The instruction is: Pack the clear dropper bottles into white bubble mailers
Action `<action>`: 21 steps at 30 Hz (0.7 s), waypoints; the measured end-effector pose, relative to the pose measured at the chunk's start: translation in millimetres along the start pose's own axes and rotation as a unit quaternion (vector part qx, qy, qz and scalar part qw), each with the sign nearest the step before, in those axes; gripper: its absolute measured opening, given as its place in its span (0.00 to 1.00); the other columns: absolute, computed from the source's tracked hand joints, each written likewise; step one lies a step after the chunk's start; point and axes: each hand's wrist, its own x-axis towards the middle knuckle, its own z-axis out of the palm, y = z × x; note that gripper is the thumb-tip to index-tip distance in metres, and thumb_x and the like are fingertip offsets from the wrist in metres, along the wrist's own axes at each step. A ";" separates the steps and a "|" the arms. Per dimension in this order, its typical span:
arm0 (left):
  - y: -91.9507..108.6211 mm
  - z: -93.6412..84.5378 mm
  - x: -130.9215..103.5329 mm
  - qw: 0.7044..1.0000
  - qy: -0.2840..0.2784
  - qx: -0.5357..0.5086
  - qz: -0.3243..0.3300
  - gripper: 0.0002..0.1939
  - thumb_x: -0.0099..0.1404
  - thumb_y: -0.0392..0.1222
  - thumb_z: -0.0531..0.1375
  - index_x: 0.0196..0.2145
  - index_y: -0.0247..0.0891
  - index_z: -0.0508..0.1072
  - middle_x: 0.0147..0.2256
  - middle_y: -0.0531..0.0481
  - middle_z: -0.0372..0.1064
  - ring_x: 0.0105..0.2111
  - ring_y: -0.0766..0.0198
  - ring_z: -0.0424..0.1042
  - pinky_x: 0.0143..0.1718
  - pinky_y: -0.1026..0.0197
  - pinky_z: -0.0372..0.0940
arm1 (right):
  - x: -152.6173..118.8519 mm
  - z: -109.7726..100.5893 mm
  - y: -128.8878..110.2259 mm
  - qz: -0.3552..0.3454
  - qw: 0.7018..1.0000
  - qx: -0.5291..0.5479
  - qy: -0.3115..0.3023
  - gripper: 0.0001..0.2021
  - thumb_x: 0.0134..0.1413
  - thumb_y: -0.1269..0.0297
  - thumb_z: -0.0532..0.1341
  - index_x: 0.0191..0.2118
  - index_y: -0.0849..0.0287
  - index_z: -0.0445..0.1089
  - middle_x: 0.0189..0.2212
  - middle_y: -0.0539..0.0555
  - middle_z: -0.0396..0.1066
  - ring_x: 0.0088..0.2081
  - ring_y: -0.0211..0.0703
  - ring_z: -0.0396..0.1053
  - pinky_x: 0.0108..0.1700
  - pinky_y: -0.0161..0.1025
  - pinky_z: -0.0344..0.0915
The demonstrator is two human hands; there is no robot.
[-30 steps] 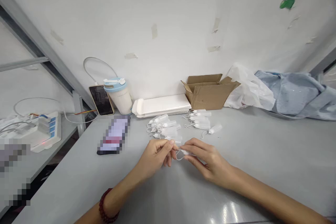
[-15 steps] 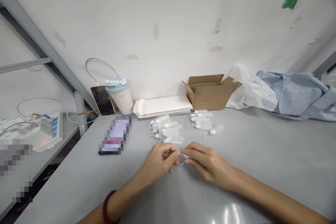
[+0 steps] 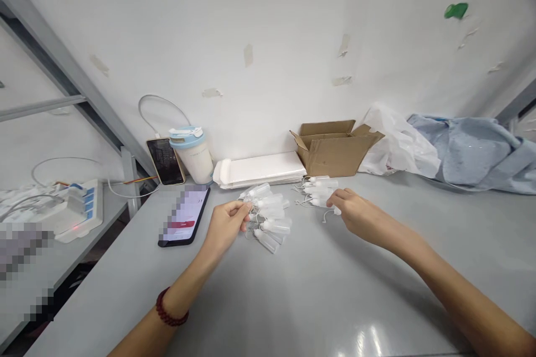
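Several small clear plastic bottles (image 3: 274,211) with white caps and thin looped cords lie in a pile in the middle of the table. At the pile's left edge is my left hand (image 3: 228,226), thumb and fingers pinched together among the caps and cords; what is between the fingertips is hidden. A second, smaller group of the same bottles (image 3: 320,192) lies to the right. My right hand (image 3: 358,213) reaches down beside that group, its fingers closed over a small plastic bottle (image 3: 336,211) whose white tip and cord show below them.
A phone (image 3: 184,216) lies left of the pile. Behind stand a lidded cup (image 3: 195,159), another phone (image 3: 165,160), flat white boxes (image 3: 262,168) and an open cardboard box (image 3: 335,156). A plastic bag (image 3: 397,145) and blue cloth (image 3: 473,148) are at the right, a power strip (image 3: 84,206) at the left.
My hands were together in front of the pile holding a bottle. They have parted: left to the pile, right to the lone bottle. One more bottle now lies at the pile's front.
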 end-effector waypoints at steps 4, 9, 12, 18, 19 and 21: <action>-4.5 1.3 2.0 0.999 0.042 -0.017 -0.007 0.13 0.55 0.49 0.60 0.30 0.35 0.66 0.18 0.58 0.62 0.17 0.72 0.60 0.21 0.68 0.55 | 1.5 0.2 0.0 0.055 0.993 -0.084 -0.059 0.24 0.39 0.91 0.45 0.39 0.65 0.68 0.40 0.61 0.67 0.42 0.50 0.63 0.37 0.39 0.58; -1.3 2.1 -0.6 0.998 0.045 -0.020 0.027 0.13 0.58 0.49 0.58 0.30 0.35 0.65 0.19 0.58 0.61 0.17 0.72 0.60 0.21 0.68 0.56 | 5.4 5.8 4.5 0.079 0.989 -0.093 -0.079 0.21 0.38 0.91 0.47 0.35 0.67 0.68 0.35 0.62 0.70 0.41 0.53 0.65 0.33 0.39 0.55; 1.9 5.6 -5.7 0.998 0.041 -0.008 0.039 0.12 0.59 0.48 0.57 0.29 0.35 0.65 0.19 0.58 0.61 0.17 0.72 0.59 0.21 0.68 0.56 | 5.4 6.9 7.2 0.071 0.991 -0.081 -0.079 0.20 0.39 0.91 0.48 0.34 0.65 0.68 0.33 0.61 0.70 0.39 0.51 0.66 0.33 0.38 0.54; 6.0 14.8 -19.8 0.997 -0.004 0.001 0.071 0.12 0.61 0.48 0.56 0.31 0.36 0.67 0.20 0.56 0.61 0.19 0.70 0.60 0.21 0.68 0.57 | -2.1 2.0 -5.8 0.005 0.998 -0.006 -0.070 0.15 0.48 0.83 0.53 0.36 0.57 0.68 0.34 0.53 0.70 0.33 0.42 0.69 0.33 0.35 0.59; 7.1 16.0 -22.2 0.997 -0.020 0.006 0.072 0.12 0.61 0.48 0.55 0.30 0.36 0.67 0.20 0.56 0.60 0.19 0.70 0.60 0.21 0.68 0.57 | -3.5 1.7 -9.3 -0.017 0.998 0.022 -0.061 0.14 0.49 0.81 0.53 0.37 0.56 0.68 0.35 0.53 0.70 0.33 0.41 0.69 0.33 0.35 0.60; 9.6 18.1 -26.5 0.996 -0.052 0.024 0.072 0.12 0.61 0.48 0.55 0.29 0.36 0.68 0.20 0.56 0.60 0.19 0.70 0.60 0.21 0.67 0.56 | -5.7 1.7 -15.8 -0.065 0.993 0.094 -0.025 0.14 0.50 0.79 0.53 0.38 0.56 0.68 0.35 0.53 0.70 0.34 0.42 0.69 0.33 0.36 0.62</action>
